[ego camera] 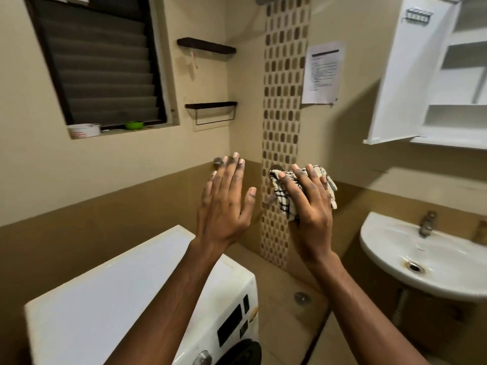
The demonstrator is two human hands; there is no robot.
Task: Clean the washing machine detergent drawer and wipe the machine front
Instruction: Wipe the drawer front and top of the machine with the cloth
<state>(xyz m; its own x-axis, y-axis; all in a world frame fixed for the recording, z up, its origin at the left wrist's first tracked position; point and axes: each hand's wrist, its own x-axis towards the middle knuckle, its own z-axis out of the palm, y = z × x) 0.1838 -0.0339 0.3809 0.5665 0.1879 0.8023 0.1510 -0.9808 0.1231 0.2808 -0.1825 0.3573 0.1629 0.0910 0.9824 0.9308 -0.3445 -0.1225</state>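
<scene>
Both my hands are raised in front of the wall, above the white washing machine (110, 291) at the lower left. My left hand (224, 201) is flat with straight, spread fingers and holds nothing. My right hand (308, 206) holds a bunched white cloth with black checks (283, 196) against its palm, fingers laid over it. The machine's front shows a dark display panel (229, 325), a round knob (201, 358) and the dark door rim (245, 351). The detergent drawer is hidden from view.
A white basin (395, 248) with a tap (427, 223) hangs on the wall at the right. Above it an open white cabinet (432, 75). Two dark wall shelves (208, 46) and a louvred window (100, 61) at left. A floor drain (301, 298) lies between machine and basin.
</scene>
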